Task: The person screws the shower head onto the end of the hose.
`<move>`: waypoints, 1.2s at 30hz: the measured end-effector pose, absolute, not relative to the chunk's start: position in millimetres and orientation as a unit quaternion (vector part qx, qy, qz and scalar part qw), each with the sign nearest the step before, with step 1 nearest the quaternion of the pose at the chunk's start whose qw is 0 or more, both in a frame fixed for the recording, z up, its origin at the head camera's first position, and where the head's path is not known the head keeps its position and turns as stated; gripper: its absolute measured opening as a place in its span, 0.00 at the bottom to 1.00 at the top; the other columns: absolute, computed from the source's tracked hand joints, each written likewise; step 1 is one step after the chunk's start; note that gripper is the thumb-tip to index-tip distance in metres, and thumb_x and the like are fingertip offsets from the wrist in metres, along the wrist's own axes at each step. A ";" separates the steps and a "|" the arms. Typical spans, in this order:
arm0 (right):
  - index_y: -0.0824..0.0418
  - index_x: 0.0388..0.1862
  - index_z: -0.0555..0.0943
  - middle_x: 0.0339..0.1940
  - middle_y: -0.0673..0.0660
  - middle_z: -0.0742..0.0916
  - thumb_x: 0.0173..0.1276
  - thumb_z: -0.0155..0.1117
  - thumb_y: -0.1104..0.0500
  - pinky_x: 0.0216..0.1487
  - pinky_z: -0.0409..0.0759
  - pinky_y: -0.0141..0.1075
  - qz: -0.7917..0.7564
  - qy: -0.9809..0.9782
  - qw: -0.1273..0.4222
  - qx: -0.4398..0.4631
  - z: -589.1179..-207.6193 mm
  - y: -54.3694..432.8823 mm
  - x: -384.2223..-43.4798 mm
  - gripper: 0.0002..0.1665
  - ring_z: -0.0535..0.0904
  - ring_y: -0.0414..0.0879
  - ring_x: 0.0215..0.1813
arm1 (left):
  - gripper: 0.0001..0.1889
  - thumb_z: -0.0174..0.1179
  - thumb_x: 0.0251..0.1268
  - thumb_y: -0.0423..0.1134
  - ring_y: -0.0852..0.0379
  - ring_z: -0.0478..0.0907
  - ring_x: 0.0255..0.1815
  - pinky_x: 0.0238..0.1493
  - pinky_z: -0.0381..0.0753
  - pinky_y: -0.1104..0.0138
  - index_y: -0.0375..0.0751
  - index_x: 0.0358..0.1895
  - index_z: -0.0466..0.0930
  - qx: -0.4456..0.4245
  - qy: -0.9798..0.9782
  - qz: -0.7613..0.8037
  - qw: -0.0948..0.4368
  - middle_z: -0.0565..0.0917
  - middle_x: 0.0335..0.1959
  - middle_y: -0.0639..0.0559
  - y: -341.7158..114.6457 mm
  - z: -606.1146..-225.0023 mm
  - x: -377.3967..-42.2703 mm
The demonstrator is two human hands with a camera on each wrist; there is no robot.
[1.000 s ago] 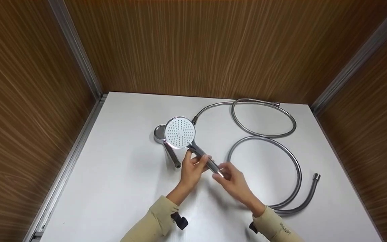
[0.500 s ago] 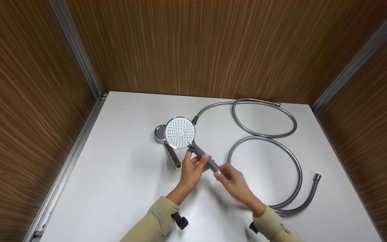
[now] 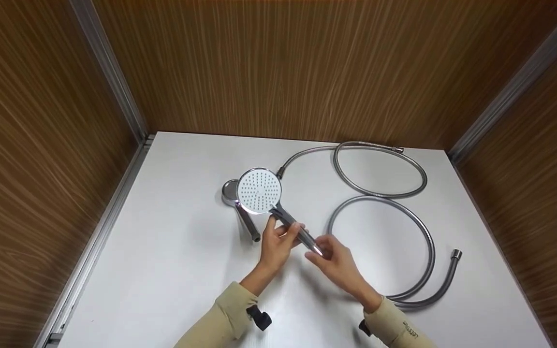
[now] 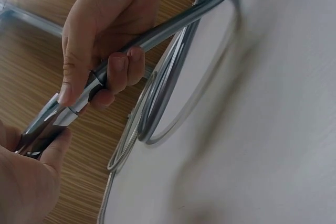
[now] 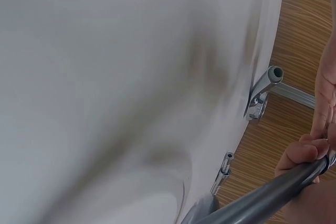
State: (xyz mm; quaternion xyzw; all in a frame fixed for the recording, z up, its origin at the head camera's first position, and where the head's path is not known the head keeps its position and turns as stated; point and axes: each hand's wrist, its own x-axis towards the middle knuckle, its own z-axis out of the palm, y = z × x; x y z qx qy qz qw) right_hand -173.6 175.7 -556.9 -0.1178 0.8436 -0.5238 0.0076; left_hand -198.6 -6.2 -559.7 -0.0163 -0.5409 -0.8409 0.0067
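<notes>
My left hand (image 3: pixel 274 246) grips the handle of a chrome shower head (image 3: pixel 259 191), its round white nozzle face turned up. At the handle's lower end, my right hand (image 3: pixel 339 263) pinches the end of a smooth grey shower hose (image 3: pixel 431 241). In the left wrist view, the right thumb lies along the joint between handle and hose, and the fingers curl round the hose connector (image 4: pixel 97 80). From there the hose runs back past the right hand. The connector's thread is hidden. Behind the held head, a second, smaller shower head (image 3: pixel 247 222) lies on the white table (image 3: pixel 162 270).
A thinner ribbed metal hose (image 3: pixel 426 179) lies looped at the back right, one end fitting (image 3: pixel 281 172) near the held shower head. The grey hose's other end (image 3: pixel 456 253) lies at the right. Wood-grain panels (image 3: pixel 278 67) enclose the table on three sides.
The right thumb and fingers roll a little at the handle's end, forward and then back. The left hand and shower head stay in place.
</notes>
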 end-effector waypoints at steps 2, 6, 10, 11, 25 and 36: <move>0.60 0.49 0.81 0.35 0.54 0.90 0.68 0.78 0.59 0.33 0.79 0.26 -0.524 0.843 0.002 -0.122 -557.4 176.3 -173.0 0.16 0.80 0.38 0.32 | 0.21 0.61 0.78 0.29 0.43 0.91 0.49 0.56 0.91 0.54 0.30 0.66 0.65 -0.015 -0.542 -0.840 0.004 0.88 0.48 0.27 -6.0 -559.5 -198.7; 0.60 0.49 0.80 0.38 0.55 0.92 0.70 0.76 0.59 0.37 0.81 0.27 -0.533 0.836 -0.001 -0.130 -559.3 177.3 -173.0 0.15 0.84 0.38 0.36 | 0.19 0.60 0.78 0.29 0.46 0.91 0.47 0.56 0.91 0.54 0.29 0.64 0.65 -0.014 -0.539 -0.842 0.000 0.88 0.48 0.27 -5.6 -558.6 -199.2; 0.58 0.48 0.81 0.40 0.54 0.92 0.71 0.74 0.57 0.40 0.82 0.28 -0.527 0.839 0.002 -0.131 -559.7 177.5 -173.8 0.12 0.85 0.39 0.39 | 0.20 0.60 0.77 0.29 0.47 0.92 0.46 0.55 0.91 0.54 0.28 0.64 0.65 -0.013 -0.536 -0.844 0.001 0.88 0.47 0.28 -5.4 -558.4 -199.5; 0.57 0.48 0.81 0.41 0.53 0.92 0.72 0.74 0.57 0.41 0.81 0.28 -0.524 0.842 0.002 -0.130 -559.4 177.4 -173.9 0.12 0.84 0.39 0.39 | 0.20 0.60 0.77 0.29 0.47 0.92 0.46 0.55 0.91 0.54 0.28 0.64 0.65 -0.013 -0.537 -0.844 0.001 0.88 0.47 0.28 -5.4 -558.3 -199.5; 0.52 0.47 0.84 0.35 0.49 0.89 0.76 0.70 0.53 0.35 0.77 0.28 -0.496 0.858 0.005 -0.130 -557.8 177.9 -175.3 0.07 0.79 0.39 0.33 | 0.20 0.61 0.77 0.29 0.42 0.91 0.48 0.55 0.91 0.55 0.28 0.64 0.65 -0.011 -0.541 -0.841 0.003 0.89 0.47 0.29 -5.8 -557.2 -200.3; 0.53 0.50 0.86 0.34 0.47 0.87 0.79 0.66 0.49 0.34 0.77 0.28 -0.485 0.864 0.017 -0.133 -555.8 178.9 -174.3 0.10 0.78 0.39 0.33 | 0.19 0.60 0.78 0.30 0.36 0.90 0.51 0.57 0.91 0.54 0.28 0.63 0.64 -0.026 -0.540 -0.841 0.005 0.87 0.49 0.25 -6.7 -558.0 -199.3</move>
